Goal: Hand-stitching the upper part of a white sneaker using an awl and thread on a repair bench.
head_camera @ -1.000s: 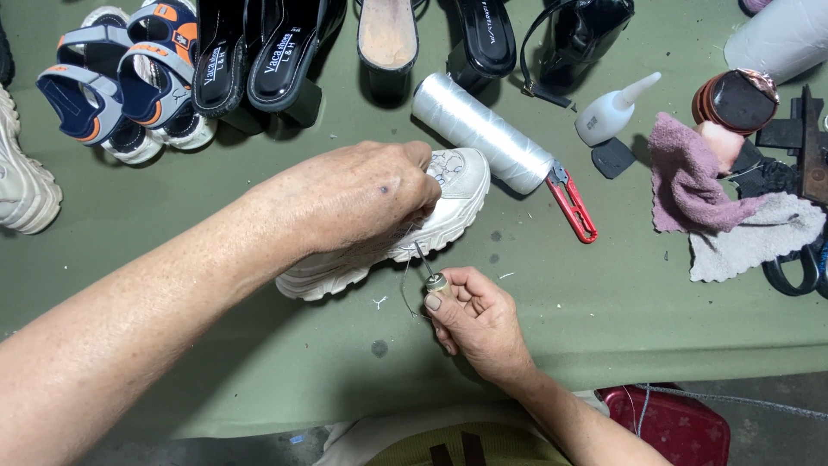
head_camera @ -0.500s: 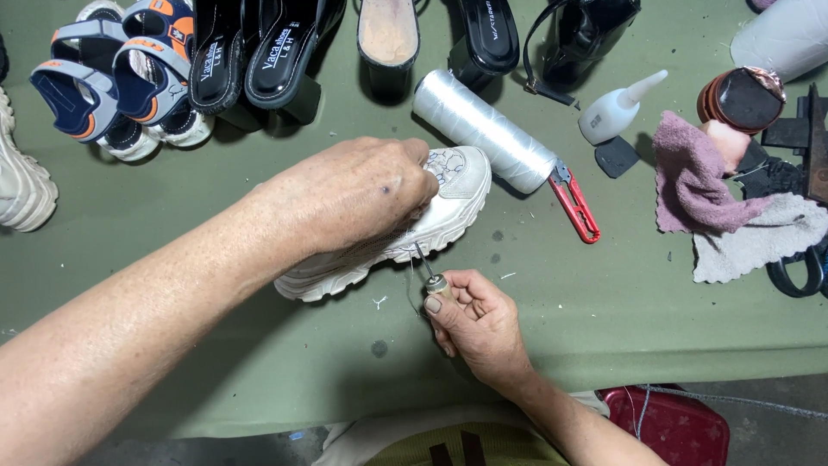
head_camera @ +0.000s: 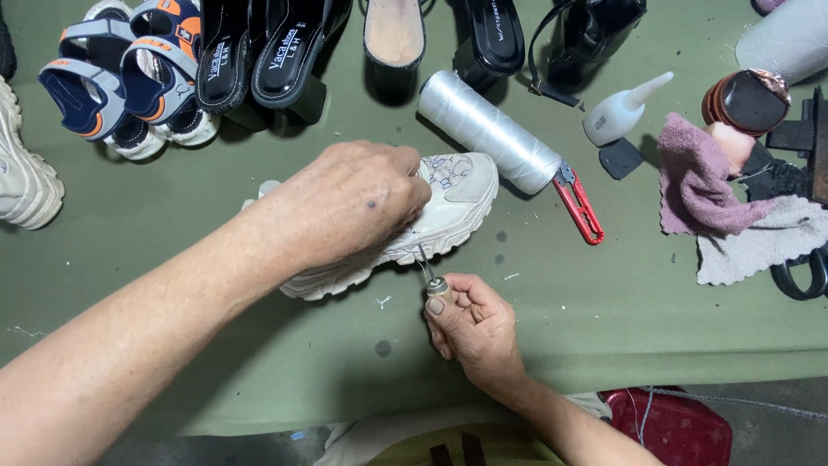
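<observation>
A small cream chunky sneaker (head_camera: 453, 203) lies on its side on the green tabletop (head_camera: 216, 224). My left hand (head_camera: 349, 203) covers its middle and presses it down. Just below the sole, my right hand (head_camera: 470, 328) is closed around the handle of a stitching awl (head_camera: 429, 274). The awl's metal tip points up into the sneaker's sole edge. Most of the shoe's upper is hidden under my left hand.
A silver thread spool (head_camera: 487, 129) and red snips (head_camera: 580, 207) lie right of the sneaker. A glue bottle (head_camera: 619, 110), a pink cloth (head_camera: 694, 177) and a grey cloth (head_camera: 759, 242) sit farther right. Sandals (head_camera: 129, 78), black heels (head_camera: 285, 56) and a white sneaker (head_camera: 21, 173) line the back and left.
My right hand has shifted slightly with the awl against the sole edge. My left hand stays on the sneaker.
</observation>
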